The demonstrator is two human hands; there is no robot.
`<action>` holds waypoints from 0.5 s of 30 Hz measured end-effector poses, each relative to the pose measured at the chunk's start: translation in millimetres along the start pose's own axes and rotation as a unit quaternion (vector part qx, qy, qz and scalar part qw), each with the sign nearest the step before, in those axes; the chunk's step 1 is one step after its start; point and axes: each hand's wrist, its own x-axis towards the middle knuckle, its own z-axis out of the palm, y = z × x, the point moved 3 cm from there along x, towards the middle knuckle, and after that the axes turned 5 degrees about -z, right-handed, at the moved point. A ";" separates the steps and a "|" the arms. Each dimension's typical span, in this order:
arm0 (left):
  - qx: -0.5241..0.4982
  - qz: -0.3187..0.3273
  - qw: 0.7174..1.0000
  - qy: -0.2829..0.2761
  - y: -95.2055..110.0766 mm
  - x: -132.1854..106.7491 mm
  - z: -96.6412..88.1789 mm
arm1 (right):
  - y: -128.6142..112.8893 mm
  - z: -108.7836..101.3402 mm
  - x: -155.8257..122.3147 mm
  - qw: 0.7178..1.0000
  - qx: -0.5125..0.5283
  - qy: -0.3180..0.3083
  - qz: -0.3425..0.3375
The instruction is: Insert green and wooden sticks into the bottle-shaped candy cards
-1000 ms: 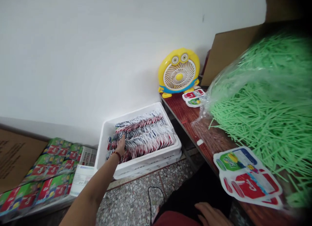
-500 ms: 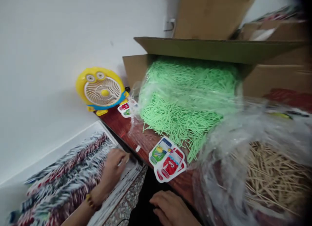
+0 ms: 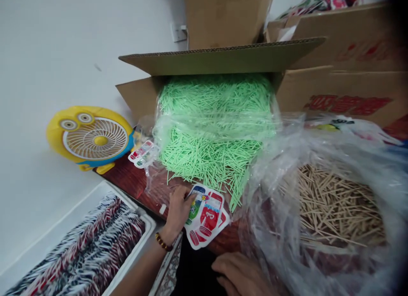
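Note:
At the table's front edge my left hand, with a beaded bracelet on its wrist, grips the left edge of a small stack of printed cola packets. Its fingers are bent and closed there; how far they reach underneath is hidden. The packets are cut in a bottle-like outline with red and green drink pictures. My right hand is low in the view, near my lap, its fingers loosely stretched and holding nothing. Just beyond the packets, thin green straws spill from a plastic bag in an open cardboard box.
On the right, a clear plastic bag holds beige straws. A yellow fan and another printed packet are at the left. Below stands a white bin of packed striped packets. Cardboard boxes stand behind.
My left hand has moved right and forward from above the white bin onto the cola packets. The right hand stays low near my lap. The view has turned to the right.

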 end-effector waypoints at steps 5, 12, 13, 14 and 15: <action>-0.145 -0.040 0.988 -0.025 1.7 0.4 -16.8 | -1.9 -48.4 33.3 0.998 0.040 0.048 0.005; -0.247 -0.030 0.947 -0.203 46.2 -27.9 -39.0 | 19.2 -82.8 83.5 0.983 0.092 0.130 0.091; -0.246 -0.030 0.944 -0.218 49.2 -33.1 -37.6 | 18.9 -79.9 86.1 0.984 0.096 0.107 0.101; -0.244 -0.034 0.943 -0.224 50.4 -37.9 -35.3 | 17.9 -76.6 86.7 0.986 0.095 0.084 0.108; -0.240 -0.040 0.943 -0.229 50.2 -42.3 -32.1 | 16.7 -73.5 85.5 0.987 0.092 0.067 0.112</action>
